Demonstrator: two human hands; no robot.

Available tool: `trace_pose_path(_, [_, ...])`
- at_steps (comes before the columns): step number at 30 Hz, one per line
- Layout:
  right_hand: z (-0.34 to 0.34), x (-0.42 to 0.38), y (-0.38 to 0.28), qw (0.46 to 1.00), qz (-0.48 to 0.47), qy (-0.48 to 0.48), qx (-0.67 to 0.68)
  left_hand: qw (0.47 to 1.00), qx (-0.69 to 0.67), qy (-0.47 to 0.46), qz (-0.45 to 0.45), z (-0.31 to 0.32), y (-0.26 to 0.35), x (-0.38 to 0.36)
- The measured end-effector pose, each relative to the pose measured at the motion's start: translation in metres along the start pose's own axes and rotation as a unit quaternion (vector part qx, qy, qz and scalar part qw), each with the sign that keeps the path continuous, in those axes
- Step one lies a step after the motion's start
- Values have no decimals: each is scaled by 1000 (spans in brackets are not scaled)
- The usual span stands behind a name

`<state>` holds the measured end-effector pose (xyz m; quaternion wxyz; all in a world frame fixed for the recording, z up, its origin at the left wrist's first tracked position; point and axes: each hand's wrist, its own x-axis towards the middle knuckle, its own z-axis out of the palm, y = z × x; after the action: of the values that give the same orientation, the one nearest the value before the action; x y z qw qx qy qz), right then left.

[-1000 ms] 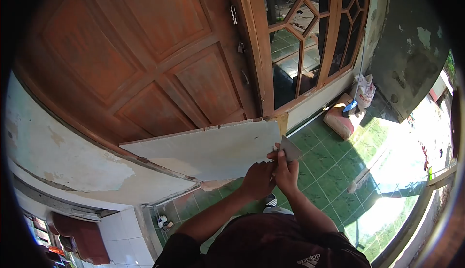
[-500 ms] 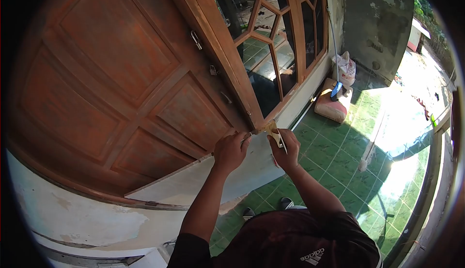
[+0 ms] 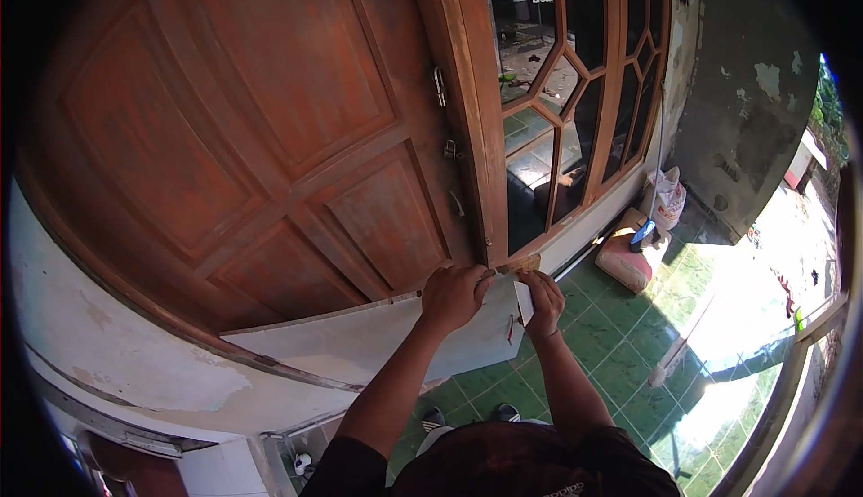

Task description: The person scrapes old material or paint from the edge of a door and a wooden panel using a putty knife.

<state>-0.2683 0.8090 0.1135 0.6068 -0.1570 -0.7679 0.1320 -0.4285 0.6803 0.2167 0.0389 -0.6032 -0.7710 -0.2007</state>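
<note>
A long pale board [image 3: 387, 340] lies along the foot of the brown panelled door [image 3: 297, 137]. My left hand [image 3: 452, 299] is closed at the board's far edge, close to the door frame; what its fingers pinch is too small to make out. Just to the right, my right hand [image 3: 543, 303] is closed on a flat white piece [image 3: 524, 301]. Beyond the fingers sits a small tan wooden piece [image 3: 523, 264], partly hidden, by the frame's corner. A thin red item [image 3: 511, 328] shows on the board near its right end.
A window with a wooden lattice [image 3: 575, 102] stands right of the door. A white sack [image 3: 665, 199], a reddish filled bag [image 3: 632, 254] and a blue-headed pole [image 3: 643, 235] are by the wall. Green tiles [image 3: 593, 326] cover the floor, with a stick [image 3: 676, 353] across them.
The view has shifted, so door and window sit lower and further right. My right hand has turned, and the white piece now shows its flat face.
</note>
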Motion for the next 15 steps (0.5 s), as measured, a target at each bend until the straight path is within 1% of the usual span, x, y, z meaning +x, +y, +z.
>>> trace_pose_path(3, [5, -1, 9, 1000, -26, -8, -12, 1000, 1, 4, -5, -1, -1, 3])
trace_pose_path(8, [11, 1, 14, 999, -29, -9, -12, 1000, -5, 5, 1, 0, -3, 7])
trace_pose_path(15, [9, 15, 14, 998, 15, -33, 45, 1000, -3, 23, 18, 5, -8, 9])
